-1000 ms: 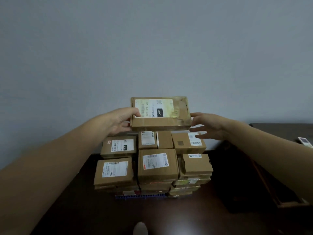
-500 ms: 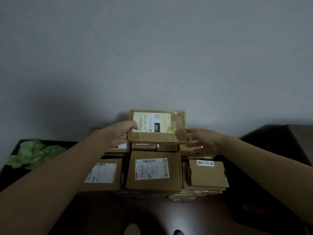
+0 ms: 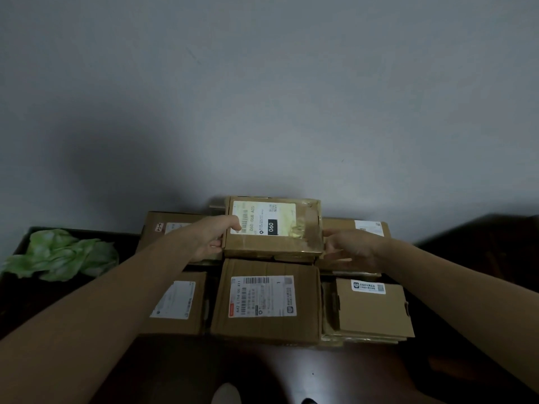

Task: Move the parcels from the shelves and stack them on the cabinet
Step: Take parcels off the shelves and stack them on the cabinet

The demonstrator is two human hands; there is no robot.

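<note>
Reaching in from the lower left on a bare forearm, with the left hand (image 3: 210, 240) curled round the left edge of the top parcel (image 3: 272, 227): thumb laid on the upper face beside the label, fingers tucked against the side; coming in from the lower right with the right hand (image 3: 350, 249), thumb at the parcel's right edge, fingers stretched beneath its lower right corner, pinching it; gripped so from both sides and held roughly level, just above centre frame, over the back row of the stack (image 3: 264, 325) on the cabinet (image 3: 291, 371).

Cannot tell whether the parcel's underside already rests on the boxes below or hangs just over them; lower edge hidden against the cardboard behind the front row; right fingertips blurred and partly lost in shadow; back-row boxes mostly covered by the parcel and both wrists; dim light throughout, small print on the labels unreadable; both forearms cut off by the frame's lower corners.

Flat brown cardboard box, wider than tall; large white label on top, tinted yellowish, with a barcode at its left end, a black patch reading 060, a small square code at upper right; glossy, wrinkled clear tape across the right part.

To the left, something green and crumpled (image 3: 61, 255) in a dark tray (image 3: 20, 246); plain grey wall (image 3: 262, 97) above.
</note>
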